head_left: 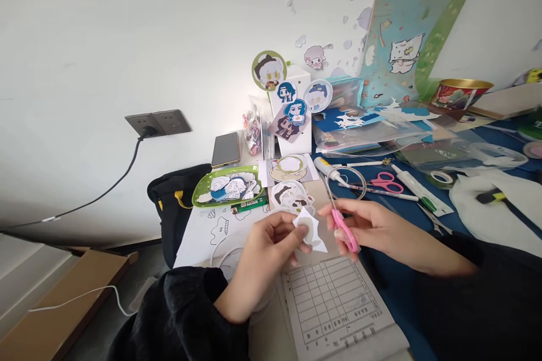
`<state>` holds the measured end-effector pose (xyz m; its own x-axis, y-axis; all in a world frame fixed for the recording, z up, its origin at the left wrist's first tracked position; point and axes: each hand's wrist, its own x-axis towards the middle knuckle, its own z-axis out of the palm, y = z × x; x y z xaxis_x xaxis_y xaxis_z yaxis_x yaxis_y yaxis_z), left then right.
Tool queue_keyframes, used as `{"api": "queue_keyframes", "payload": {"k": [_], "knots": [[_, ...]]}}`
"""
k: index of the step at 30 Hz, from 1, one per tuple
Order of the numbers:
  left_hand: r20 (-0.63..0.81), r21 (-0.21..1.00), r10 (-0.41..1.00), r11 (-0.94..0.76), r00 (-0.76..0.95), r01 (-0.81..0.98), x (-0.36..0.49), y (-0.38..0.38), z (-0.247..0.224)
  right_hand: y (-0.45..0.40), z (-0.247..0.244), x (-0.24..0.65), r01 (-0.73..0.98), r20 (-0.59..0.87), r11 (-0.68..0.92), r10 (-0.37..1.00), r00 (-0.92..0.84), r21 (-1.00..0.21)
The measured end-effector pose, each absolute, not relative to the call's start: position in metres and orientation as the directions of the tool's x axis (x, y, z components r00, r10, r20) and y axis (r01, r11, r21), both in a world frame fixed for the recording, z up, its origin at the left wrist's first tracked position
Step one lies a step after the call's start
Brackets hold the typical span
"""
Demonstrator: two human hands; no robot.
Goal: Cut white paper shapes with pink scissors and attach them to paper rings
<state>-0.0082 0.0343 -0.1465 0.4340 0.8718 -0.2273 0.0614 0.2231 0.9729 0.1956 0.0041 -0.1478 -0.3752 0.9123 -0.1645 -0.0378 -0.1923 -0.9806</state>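
Note:
A small white paper piece [312, 231] with jagged, pointed edges is pinched between the thumb and fingers of my left hand [273, 240]. Just to the right, my right hand [366, 225] is closed on pink-handled scissors [345, 231]. Their blades point up and away, beside the paper and apart from it. Round cut-out stickers [290, 194] lie just beyond my left hand. A green tray [201, 189] holds more character cut-outs. Under my hands is a booklet with a printed grid [334, 299].
A phone [226, 149] lies near the wall. At the right are a second pair of pink scissors [386, 182], a glue bottle [328, 168], pens and tape [441, 179]. A white box [301, 138] bears stickers. A black bag [169, 220] hangs at the table's left edge.

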Motion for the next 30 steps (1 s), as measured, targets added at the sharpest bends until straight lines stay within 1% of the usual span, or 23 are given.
{"api": "queue_keyframes", "payload": {"k": [3,7,10,15,22,27,30], "knots": [[-0.210,0.969,0.875,0.247,0.436,-0.029,-0.007,0.034,-0.146,0.004,-0.149,0.192,0.026,-0.205,-0.210,0.908,-0.366,-0.977],[-0.249,0.942,0.874,0.318,0.418,-0.103,-0.006,0.031,-0.145,0.003,-0.154,0.189,-0.001,-0.187,-0.200,0.921,-0.341,-0.980],[-0.251,0.933,0.877,0.332,0.409,-0.139,-0.006,0.029,-0.144,0.002,-0.159,0.186,0.006,-0.181,-0.188,0.939,-0.292,-0.982],[-0.264,0.932,0.862,0.344,0.433,-0.117,-0.004,0.029,-0.143,0.004,-0.166,0.185,0.033,-0.154,-0.151,0.945,-0.287,-0.988],[-0.271,0.941,0.792,0.337,0.547,-0.023,-0.003,0.028,-0.147,0.007,-0.170,0.186,0.026,-0.127,-0.125,0.957,-0.262,-0.992],[-0.292,0.940,0.811,0.341,0.507,-0.005,-0.003,0.029,-0.145,0.009,-0.173,0.188,-0.021,-0.089,-0.098,0.959,-0.271,-0.995],[-0.271,0.951,0.839,0.308,0.471,-0.003,-0.004,0.029,-0.146,0.007,-0.170,0.187,-0.026,-0.084,-0.094,0.959,-0.270,-0.995]]}}
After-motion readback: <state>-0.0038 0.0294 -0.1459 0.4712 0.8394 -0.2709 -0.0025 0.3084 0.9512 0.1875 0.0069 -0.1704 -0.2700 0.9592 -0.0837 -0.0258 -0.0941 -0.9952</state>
